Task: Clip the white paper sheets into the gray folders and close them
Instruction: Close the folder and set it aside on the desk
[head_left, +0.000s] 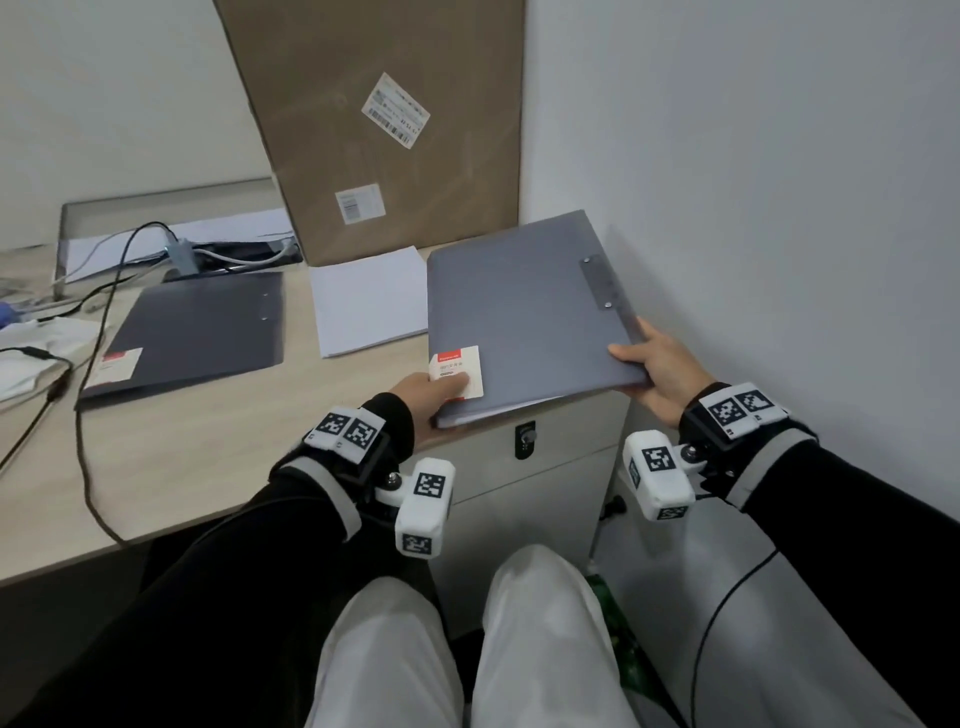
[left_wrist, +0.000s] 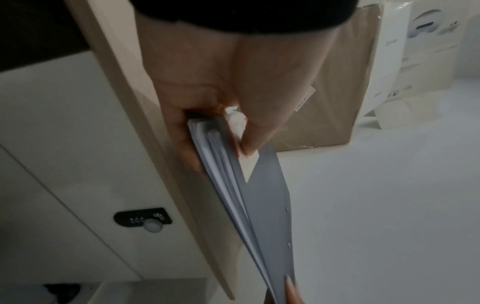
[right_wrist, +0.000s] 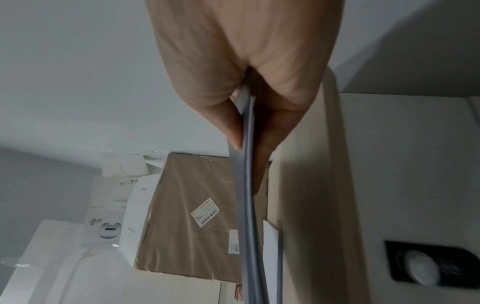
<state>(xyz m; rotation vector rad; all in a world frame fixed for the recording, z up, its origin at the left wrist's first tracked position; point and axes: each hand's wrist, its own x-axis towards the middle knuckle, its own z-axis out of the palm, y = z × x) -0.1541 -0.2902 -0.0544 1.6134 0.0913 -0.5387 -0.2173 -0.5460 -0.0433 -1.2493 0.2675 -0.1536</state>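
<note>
A closed gray folder (head_left: 524, 317) with white sheets inside lies at the desk's right end, near the wall. My left hand (head_left: 434, 392) pinches its near left corner, thumb on the red-and-white label (head_left: 457, 373); the left wrist view shows the folder (left_wrist: 262, 197) with paper edges between thumb and fingers (left_wrist: 249, 131). My right hand (head_left: 654, 364) grips the near right corner, seen edge-on as the folder (right_wrist: 248, 205) in the right wrist view. A second closed gray folder (head_left: 192, 332) lies to the left. A stack of white paper (head_left: 369, 299) sits between them.
A tall cardboard box (head_left: 384, 124) leans against the wall behind the paper. Black cables (head_left: 98, 322) cross the desk's left side beside a monitor stand (head_left: 171, 208). A white drawer cabinet with a lock (head_left: 525, 439) stands under the desk edge. The wall is close on the right.
</note>
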